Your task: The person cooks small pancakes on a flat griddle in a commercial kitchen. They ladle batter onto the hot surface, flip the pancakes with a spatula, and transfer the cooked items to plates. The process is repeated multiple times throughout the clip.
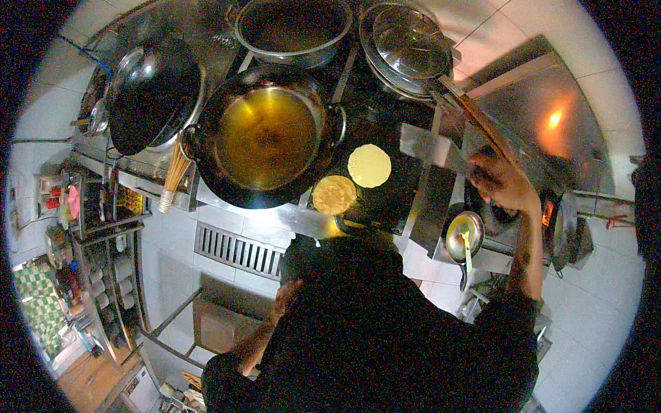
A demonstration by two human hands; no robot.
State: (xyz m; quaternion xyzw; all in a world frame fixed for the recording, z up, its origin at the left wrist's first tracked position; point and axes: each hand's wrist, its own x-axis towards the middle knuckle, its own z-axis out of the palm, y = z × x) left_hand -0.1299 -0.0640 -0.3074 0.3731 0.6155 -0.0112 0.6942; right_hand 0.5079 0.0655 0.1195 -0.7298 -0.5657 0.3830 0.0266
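Note:
My right hand point(488, 178) is blurred, over a dark round pan or burner on the right of the stove, beside the long wooden handle point(485, 126) of a wire strainer. Whether it holds anything is unclear. My left hand point(287, 298) is low beside my body, mostly in shadow, and its fingers cannot be made out. A pale round flatbread or pancake point(370, 165) and a browned one point(334, 195) lie almost touching on a dark surface. Left of them, a large black wok point(268, 139) holds amber liquid. A small pan point(465, 235) with a pale utensil in it stands below my right hand.
At the back are a large metal pot point(294, 31) and stacked strainers point(408, 46). A black wok point(152, 98) leans at the left, near a bamboo whisk point(176, 178). A floor drain grate point(237, 250) and a rack point(111, 279) lie lower left. Orange light glows on the metal panel at right.

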